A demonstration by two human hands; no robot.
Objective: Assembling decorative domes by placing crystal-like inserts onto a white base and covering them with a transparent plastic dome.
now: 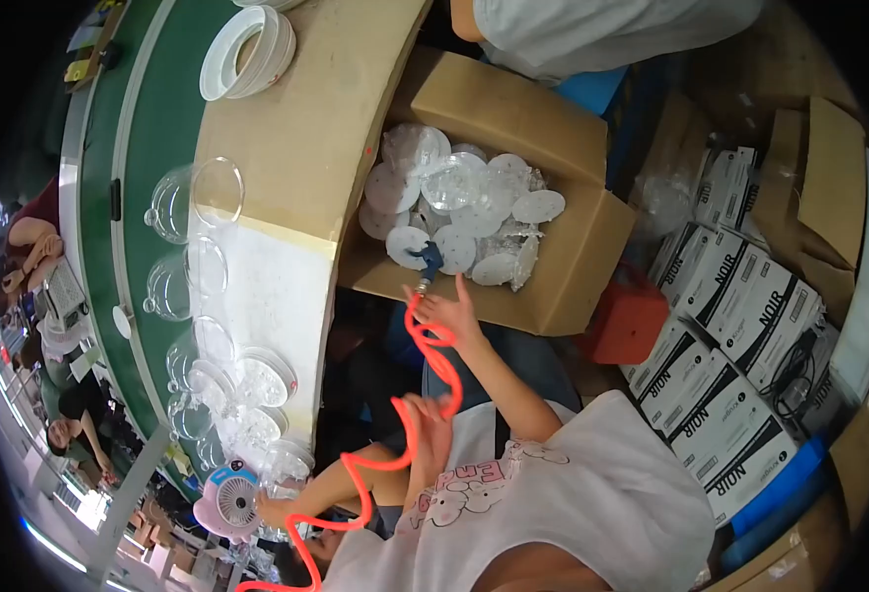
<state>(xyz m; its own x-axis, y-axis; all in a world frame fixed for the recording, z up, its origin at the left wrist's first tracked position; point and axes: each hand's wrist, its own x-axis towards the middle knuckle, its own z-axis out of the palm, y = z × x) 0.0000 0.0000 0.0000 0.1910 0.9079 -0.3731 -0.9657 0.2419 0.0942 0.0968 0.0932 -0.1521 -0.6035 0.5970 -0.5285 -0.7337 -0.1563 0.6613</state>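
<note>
My right hand (446, 318) reaches to the near edge of an open cardboard box, thumb and fingers apart. The end of a red coiled air hose (434, 357) crosses its fingers. A blue air blow gun (428, 259) on that hose end is just beyond the fingertips, over the box. Closer to my body, my left hand (432, 434) is closed around the hose, as far as I can see; its fingers are partly hidden. Inside the box lie many clear and whitish plastic discs (474, 219), some in clear wrap.
The cardboard box (578, 261) stands right of a worktable (296, 158) bearing clear domed lids (208, 266) and white rings (247, 54). A pink fan (232, 501) is near another person's hand (275, 511). A red container (624, 318) and printed cartons (740, 296) are at right.
</note>
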